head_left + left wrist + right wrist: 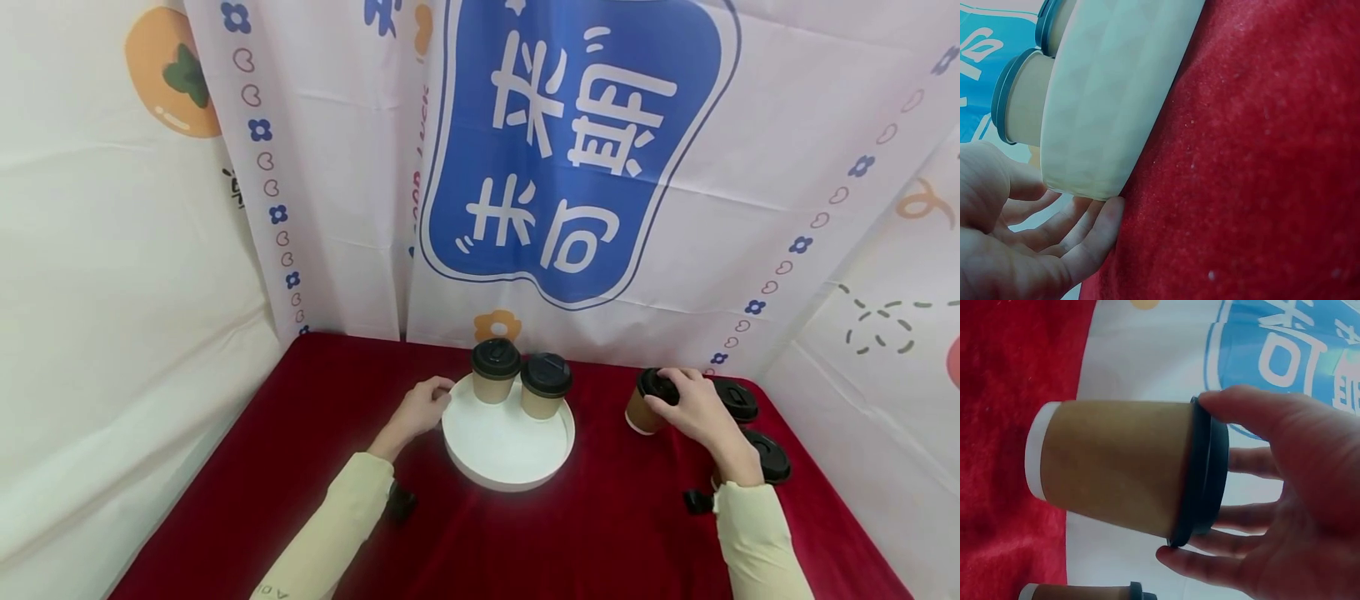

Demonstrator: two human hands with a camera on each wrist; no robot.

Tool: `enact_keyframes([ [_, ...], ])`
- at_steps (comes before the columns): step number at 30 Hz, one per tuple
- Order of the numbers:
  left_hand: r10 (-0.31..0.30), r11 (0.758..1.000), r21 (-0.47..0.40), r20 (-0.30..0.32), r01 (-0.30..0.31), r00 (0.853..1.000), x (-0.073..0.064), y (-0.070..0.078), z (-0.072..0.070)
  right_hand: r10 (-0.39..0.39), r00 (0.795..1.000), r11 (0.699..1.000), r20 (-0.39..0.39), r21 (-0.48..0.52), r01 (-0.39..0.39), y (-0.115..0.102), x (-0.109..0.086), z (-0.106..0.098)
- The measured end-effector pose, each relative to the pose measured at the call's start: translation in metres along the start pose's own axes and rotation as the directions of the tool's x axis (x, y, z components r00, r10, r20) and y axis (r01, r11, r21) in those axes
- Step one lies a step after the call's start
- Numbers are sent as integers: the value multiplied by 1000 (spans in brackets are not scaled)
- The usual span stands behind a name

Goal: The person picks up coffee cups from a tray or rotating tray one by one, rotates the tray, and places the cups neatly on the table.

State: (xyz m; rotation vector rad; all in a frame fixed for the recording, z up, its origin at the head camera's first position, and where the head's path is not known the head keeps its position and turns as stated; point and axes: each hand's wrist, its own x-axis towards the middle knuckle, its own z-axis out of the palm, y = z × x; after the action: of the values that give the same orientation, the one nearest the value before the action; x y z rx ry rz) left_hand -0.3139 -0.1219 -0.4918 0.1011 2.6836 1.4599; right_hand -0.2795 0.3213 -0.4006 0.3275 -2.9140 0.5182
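A round white tray [510, 458] stands on the red cloth, with two lidded paper coffee cups [493, 371] [546, 385] upright on its far part. My left hand [423, 408] holds the tray's left edge; its thumb and fingertips [1110, 215] touch the tray wall [1116, 94] in the left wrist view. To the right of the tray, my right hand [693, 408] grips a brown paper coffee cup [1116, 465] from above. Its thumb and fingers span the black lid [1205, 478]. Whether that cup's base touches the cloth I cannot tell.
Two more black-lidded cups [738, 398] [768, 457] stand at the right, partly hidden by the right hand and forearm. A red cloth [315, 467] covers the table. Printed white curtains [352, 208] enclose the back and sides.
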Motion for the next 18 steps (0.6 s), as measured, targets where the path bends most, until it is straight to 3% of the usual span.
enact_keyframes([
  [6,-8,1000,-3,0,8,1000,0,1,0,34,999,998,-14,-49,-34,5,2,6],
  [18,11,1000,8,1,-11,1000,2,-2,0,106,994,992,41,-68,-103,11,11,13],
])
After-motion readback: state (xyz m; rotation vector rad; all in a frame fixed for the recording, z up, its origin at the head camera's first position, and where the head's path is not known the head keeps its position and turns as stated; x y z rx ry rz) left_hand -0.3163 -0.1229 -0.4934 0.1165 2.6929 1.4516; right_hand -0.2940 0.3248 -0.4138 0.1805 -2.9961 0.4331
